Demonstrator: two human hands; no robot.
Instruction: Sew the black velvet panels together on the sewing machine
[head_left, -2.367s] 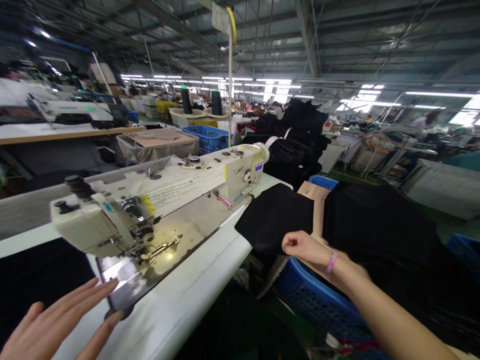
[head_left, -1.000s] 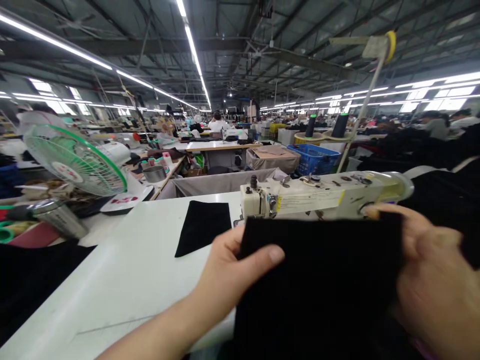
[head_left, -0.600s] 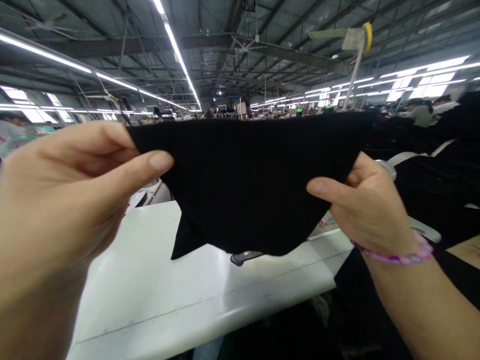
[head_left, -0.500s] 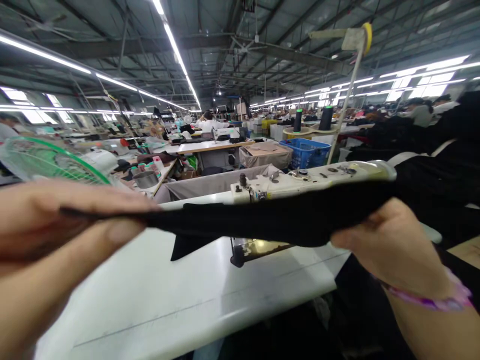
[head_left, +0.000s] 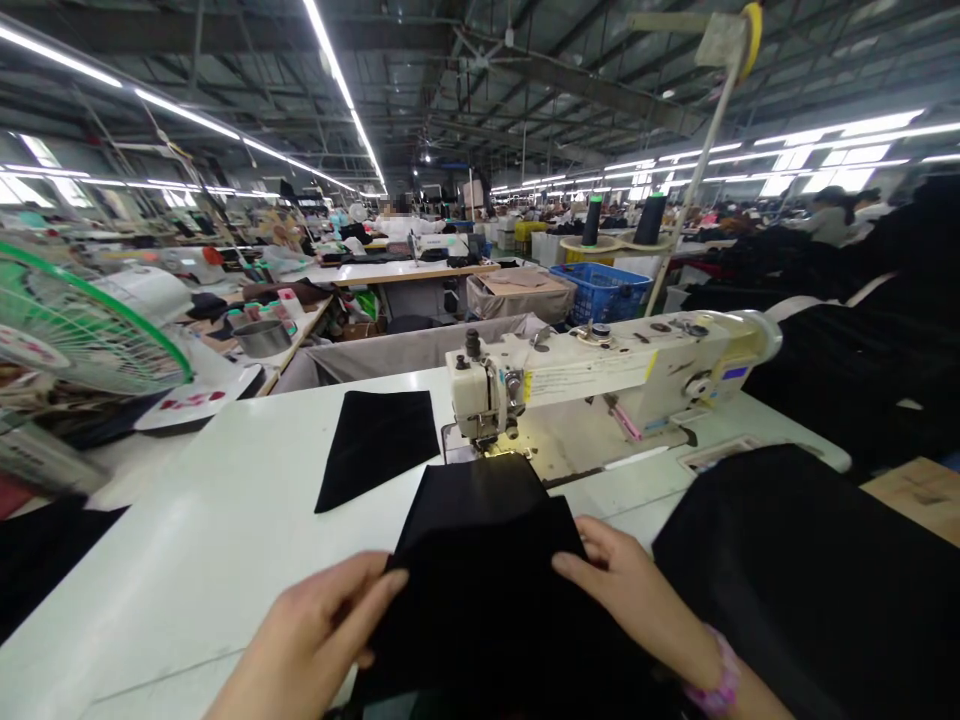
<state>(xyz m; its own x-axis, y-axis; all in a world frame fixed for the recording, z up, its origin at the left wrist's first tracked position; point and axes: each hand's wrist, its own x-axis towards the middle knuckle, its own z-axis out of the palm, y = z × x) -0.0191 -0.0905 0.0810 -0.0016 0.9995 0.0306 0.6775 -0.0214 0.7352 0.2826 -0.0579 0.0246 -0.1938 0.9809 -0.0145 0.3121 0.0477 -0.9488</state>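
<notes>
A black fabric piece [head_left: 480, 580] lies over the front of the white sewing table, its far edge close to the needle area of the sewing machine [head_left: 480, 395]. My left hand [head_left: 322, 620] pinches its left edge between thumb and fingers. On the opposite edge my right hand [head_left: 622, 575], with a pink-purple bracelet at the wrist, grips the same fabric. Another black fabric panel [head_left: 379, 440] rests flat on the table, left of the machine head. Whether the far edge sits under the presser foot I cannot tell.
At the left stands a green fan [head_left: 90, 320]. More black fabric [head_left: 817, 570] covers the table's right side. Behind the machine are a blue basket [head_left: 604, 290], thread cones [head_left: 651, 220] and a thread stand pole [head_left: 694, 190]. Other people sit at distant tables.
Both hands have lowered the black fabric from eye level in front of the machine down to the table. The machine head and the flat panel beside it now show fully.
</notes>
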